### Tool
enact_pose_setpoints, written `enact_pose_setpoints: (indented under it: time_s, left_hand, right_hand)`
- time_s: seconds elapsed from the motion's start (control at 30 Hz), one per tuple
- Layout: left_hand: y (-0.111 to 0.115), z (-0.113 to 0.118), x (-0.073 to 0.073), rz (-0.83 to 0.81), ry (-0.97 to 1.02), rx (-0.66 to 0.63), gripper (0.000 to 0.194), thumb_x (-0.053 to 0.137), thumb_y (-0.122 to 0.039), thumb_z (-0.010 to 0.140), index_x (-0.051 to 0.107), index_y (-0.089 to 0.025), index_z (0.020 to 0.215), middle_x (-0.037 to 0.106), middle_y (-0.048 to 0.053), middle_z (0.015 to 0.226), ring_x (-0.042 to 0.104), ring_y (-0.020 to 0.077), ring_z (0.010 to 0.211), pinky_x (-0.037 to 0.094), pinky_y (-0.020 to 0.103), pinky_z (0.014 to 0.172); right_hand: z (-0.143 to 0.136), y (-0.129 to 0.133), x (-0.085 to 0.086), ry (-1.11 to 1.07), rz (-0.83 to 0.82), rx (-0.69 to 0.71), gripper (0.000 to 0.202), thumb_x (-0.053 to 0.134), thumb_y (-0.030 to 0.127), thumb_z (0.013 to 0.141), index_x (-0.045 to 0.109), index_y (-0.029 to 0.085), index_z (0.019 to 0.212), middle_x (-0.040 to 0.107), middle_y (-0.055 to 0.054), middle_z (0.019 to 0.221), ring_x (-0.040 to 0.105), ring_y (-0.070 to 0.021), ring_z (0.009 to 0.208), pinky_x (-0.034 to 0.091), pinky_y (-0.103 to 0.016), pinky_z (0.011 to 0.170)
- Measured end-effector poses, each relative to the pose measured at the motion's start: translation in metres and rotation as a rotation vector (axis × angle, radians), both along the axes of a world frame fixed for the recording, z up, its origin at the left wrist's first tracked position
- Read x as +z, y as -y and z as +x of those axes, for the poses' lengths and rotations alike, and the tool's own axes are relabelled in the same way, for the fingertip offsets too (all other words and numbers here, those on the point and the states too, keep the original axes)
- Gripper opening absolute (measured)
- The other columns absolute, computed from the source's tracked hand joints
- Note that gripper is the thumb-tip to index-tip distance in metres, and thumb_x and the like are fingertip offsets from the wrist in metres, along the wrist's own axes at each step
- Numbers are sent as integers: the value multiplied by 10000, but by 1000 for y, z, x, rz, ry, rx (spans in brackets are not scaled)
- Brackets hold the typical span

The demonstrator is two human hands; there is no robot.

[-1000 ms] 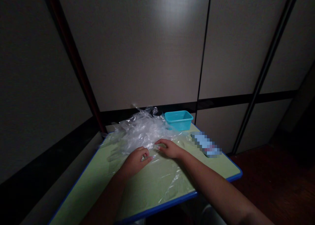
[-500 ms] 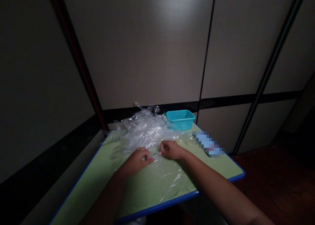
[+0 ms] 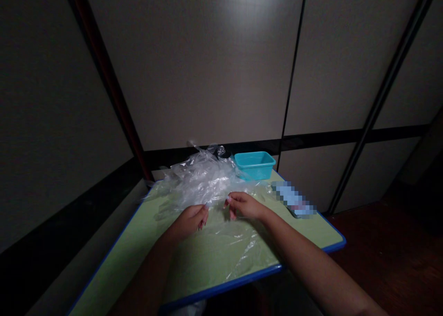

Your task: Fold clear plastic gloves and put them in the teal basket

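Note:
A thin clear plastic bag [image 3: 242, 249] is spread over the near part of the table, its outline hard to follow. My left hand [image 3: 191, 221] pinches what looks like the far edge of this bag, thumb on top and fingertips curled below. Across a small gap, my right hand [image 3: 244, 206] is closed in a similar pinch on the same film. The plastic right at the fingertips is faint. Just beyond both hands rises a loose, crumpled heap of clear plastic bags [image 3: 204, 180].
The table [image 3: 128, 242] has a light green top and a blue rim. A turquoise plastic basket [image 3: 256, 170] stands at the back right, beside a dark round object [image 3: 224, 153]. A pixelated flat item [image 3: 294, 200] lies near the right edge. Cabinet panels [image 3: 207, 76] stand close behind.
My hands have moved slightly apart. The left thumb has swung up and inward over its fingers, and the right fingers now point more downward. The heap and basket stay put.

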State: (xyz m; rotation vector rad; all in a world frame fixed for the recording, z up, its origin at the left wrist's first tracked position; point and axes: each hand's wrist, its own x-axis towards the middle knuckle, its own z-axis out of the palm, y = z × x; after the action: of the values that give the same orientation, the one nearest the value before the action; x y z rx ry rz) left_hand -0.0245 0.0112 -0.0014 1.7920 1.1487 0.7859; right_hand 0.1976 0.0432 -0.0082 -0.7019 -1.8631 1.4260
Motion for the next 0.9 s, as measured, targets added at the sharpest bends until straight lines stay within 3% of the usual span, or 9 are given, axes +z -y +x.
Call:
enact_pose_setpoints:
  time_s: [0.1, 0.2, 0.4, 0.57, 0.73, 0.9]
  left_hand:
    - [4, 4, 5, -137, 91, -62, 595, 372, -759, 726, 490, -188, 604, 464, -25, 514, 444, 109, 429, 350, 231, 431]
    - [9, 8, 12, -228, 182, -109, 650, 299, -801, 719, 499, -186, 659, 505, 1, 590, 513, 138, 517, 417, 255, 478]
    - [8, 11, 13, -598, 577, -90, 625, 178, -705, 833, 510, -183, 736, 594, 41, 683, 585, 173, 620, 478, 322, 609]
    - [7, 12, 9, -725, 503, -19, 630, 186, -701, 835, 525, -177, 750, 603, 39, 637, 600, 178, 596, 478, 331, 618]
    - [6, 11, 8, -680, 407, -12, 628, 236, -720, 817, 530, -170, 743, 600, 28, 642, 592, 159, 591, 465, 314, 630]
    - [5, 8, 7, -669, 384, -41, 637, 253, -737, 799, 538, -169, 753, 610, 32, 677, 608, 174, 639, 464, 330, 664]
  right_hand:
    - [-1, 1, 0, -35, -43, 25, 524, 527, 679, 746, 532, 156, 785, 584, 7, 541, 541, -110, 474, 441, -239, 512]
    - [-2, 5, 1, -62, -108, 98, 535, 555, 673, 733, 546, 147, 828, 625, -24, 631, 596, -130, 539, 475, -261, 552]
    - [-4, 9, -4, -171, -503, 417, 516, 583, 596, 773, 522, 152, 1027, 664, -81, 822, 674, -223, 732, 528, -361, 642]
    - [-6, 7, -10, -70, -603, 398, 435, 457, 549, 876, 516, 142, 1017, 666, -98, 792, 681, -237, 775, 528, -360, 672]
    - [2, 7, -2, -3, -607, 404, 430, 424, 546, 892, 473, 175, 1104, 668, -96, 828, 679, -234, 793, 540, -360, 641]
    - [16, 3, 5, 159, -572, 397, 437, 426, 552, 884, 474, 172, 1094, 668, -80, 745, 685, -243, 650, 544, -372, 527]
